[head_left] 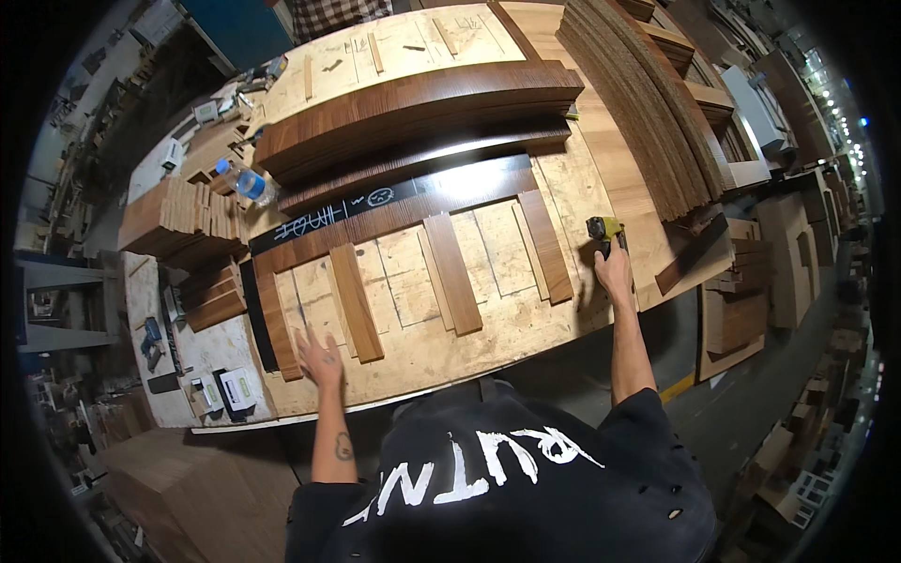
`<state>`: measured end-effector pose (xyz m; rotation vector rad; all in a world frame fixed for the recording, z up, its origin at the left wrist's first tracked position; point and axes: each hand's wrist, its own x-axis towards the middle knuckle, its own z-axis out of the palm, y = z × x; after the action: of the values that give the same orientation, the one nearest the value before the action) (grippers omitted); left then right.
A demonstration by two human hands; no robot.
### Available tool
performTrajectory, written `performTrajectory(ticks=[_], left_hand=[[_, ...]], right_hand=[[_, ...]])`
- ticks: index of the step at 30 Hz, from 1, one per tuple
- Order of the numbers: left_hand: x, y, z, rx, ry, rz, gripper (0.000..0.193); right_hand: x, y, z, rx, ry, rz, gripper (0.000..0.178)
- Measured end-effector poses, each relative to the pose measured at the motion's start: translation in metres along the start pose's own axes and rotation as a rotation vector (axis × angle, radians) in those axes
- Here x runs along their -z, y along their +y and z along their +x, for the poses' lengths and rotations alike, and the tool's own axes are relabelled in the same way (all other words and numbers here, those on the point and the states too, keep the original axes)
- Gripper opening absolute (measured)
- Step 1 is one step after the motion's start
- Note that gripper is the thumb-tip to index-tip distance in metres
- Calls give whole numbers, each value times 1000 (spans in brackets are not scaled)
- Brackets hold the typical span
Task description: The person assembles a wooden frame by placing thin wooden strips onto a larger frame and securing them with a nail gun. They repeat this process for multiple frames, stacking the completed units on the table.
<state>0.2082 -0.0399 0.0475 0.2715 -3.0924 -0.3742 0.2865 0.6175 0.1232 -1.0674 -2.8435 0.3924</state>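
On the right side of the workbench, my right hand is closed round the handle of a yellow-and-black cordless drill. My left hand lies near the bench's front edge with fingers spread, beside the leftmost brown wooden slat; whether a fingertip touches it I cannot tell. Three more slats, including a left-middle one, a right-middle one and a right one, run toward me from a long brown board. Chalk-like marks show on the dark strip behind that board.
Stacked dark boards lie behind the slats. A water bottle stands by piled wood pieces at left. Long panels are stacked at the back right. Small boxes sit at the bench's front left. A person in checked clothing is across the bench.
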Motion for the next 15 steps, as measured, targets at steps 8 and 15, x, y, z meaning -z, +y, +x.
performTrajectory(ticks=[8,15], left_hand=[[11,37,-46,-87,60,-241,54],[18,-11,-64,109,174,-392,49]], right_hand=[[-34,-67,34,147,-324,438,48],[-72,-92,214,105,-155,351,66]])
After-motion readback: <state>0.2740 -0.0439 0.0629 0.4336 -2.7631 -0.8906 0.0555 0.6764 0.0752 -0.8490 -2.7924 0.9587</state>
